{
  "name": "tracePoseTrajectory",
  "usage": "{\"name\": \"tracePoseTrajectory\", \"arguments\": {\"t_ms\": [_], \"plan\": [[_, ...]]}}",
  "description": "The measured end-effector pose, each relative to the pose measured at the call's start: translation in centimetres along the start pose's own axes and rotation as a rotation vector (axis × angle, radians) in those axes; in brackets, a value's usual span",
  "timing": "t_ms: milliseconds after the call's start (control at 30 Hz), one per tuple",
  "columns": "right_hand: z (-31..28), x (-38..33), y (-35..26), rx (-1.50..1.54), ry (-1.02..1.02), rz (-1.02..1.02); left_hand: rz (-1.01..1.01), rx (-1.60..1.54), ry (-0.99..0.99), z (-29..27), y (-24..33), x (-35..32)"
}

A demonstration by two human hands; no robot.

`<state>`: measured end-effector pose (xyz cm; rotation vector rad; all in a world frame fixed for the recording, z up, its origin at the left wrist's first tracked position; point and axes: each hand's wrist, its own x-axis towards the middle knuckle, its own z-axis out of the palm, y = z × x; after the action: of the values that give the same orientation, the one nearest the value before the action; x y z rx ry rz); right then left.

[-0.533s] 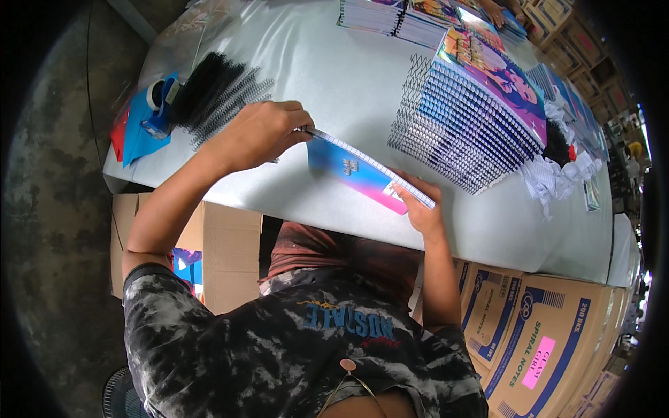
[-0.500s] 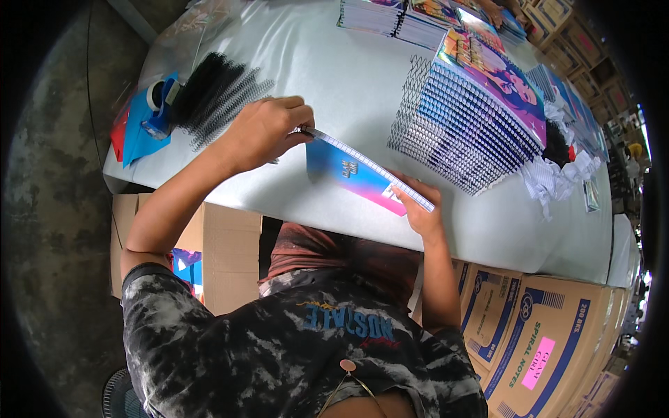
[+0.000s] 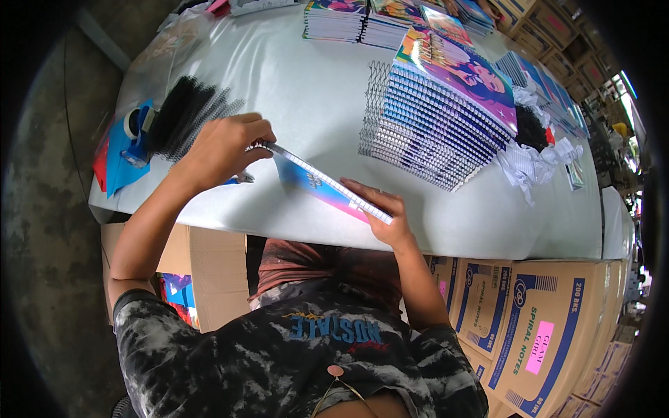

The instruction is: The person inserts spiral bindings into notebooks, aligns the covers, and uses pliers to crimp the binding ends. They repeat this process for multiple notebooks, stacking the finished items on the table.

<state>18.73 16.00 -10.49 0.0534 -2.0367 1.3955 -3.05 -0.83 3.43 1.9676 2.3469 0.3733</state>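
Observation:
A thin notebook [image 3: 310,182] with a blue and pink cover lies near the front edge of the pale table [image 3: 313,97], its punched edge lifted. My left hand [image 3: 226,146] is closed around the notebook's far left corner, with a thin wire between the fingers. At the right end of the punched edge, my right hand [image 3: 380,212] presses down, fingers flat. A heap of black wire spirals [image 3: 185,115] sits just left of my left hand.
A fanned stack of spiral-bound notebooks [image 3: 439,111] with colourful covers lies to the right. More notebook stacks [image 3: 348,21] stand at the far edge. A tape dispenser [image 3: 136,125] rests on blue sheets at the left. Crumpled white paper [image 3: 536,164] lies right. Cardboard boxes [image 3: 536,327] stand under the table.
My left hand has shifted slightly along the notebook's corner. The notebook and my right hand stay in about the same place.

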Motion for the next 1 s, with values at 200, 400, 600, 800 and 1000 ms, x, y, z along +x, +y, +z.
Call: {"name": "tracePoseTrajectory", "arguments": {"t_ms": [200,400,600,800,1000], "plan": [[-0.5,-0.8,-0.8,0.038,0.009,0.079,-0.076,-0.192,-0.083,-0.9,0.1,-0.6],[-1.3,-0.4,-0.3,-0.056,-0.081,0.032,0.018,-0.355,-0.152,-1.4,-1.2,-0.3],[-0.5,0.1,-0.8,0.019,-0.011,0.038,0.048,-0.286,-0.164,-0.8,-1.5,-0.9],[-0.6,0.1,-0.7,-0.077,-0.051,-0.039,-0.021,-0.325,0.103,1.6,-0.8,-1.2],[-0.5,-0.4,-0.3,-0.036,-0.027,-0.033,0.033,-0.018,0.155,1.6,-0.7,-1.4]]}}
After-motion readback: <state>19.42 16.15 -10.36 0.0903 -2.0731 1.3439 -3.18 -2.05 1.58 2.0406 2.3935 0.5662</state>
